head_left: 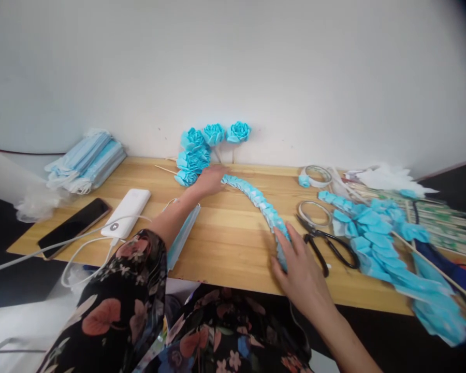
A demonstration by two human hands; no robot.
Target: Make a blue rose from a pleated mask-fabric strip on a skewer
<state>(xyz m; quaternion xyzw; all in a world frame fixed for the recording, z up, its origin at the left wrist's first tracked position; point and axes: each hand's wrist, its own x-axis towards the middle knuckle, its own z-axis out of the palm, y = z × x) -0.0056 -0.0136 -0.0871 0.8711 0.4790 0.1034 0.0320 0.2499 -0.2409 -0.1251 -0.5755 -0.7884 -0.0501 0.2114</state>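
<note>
A long curved strip of folded blue petals [258, 199] lies across the wooden table [225, 238]. My left hand [212, 178] rests on its far end, fingers curled over it beside a blue fabric flower [186, 177]. Palm down, my right hand [301, 267] presses the strip's near end, fingers spread flat. More blue flowers on sticks [213, 137] lean on the wall behind the left hand. A flat blue face mask [182, 233] lies under my left forearm.
Black scissors [328, 243] and two tape rolls [314, 176] lie right of the strip, with a heap of blue petal pieces [376, 233] and sticks beyond. A mask stack [87, 160], phone [75, 225] and white power bank [126, 212] with cables sit left.
</note>
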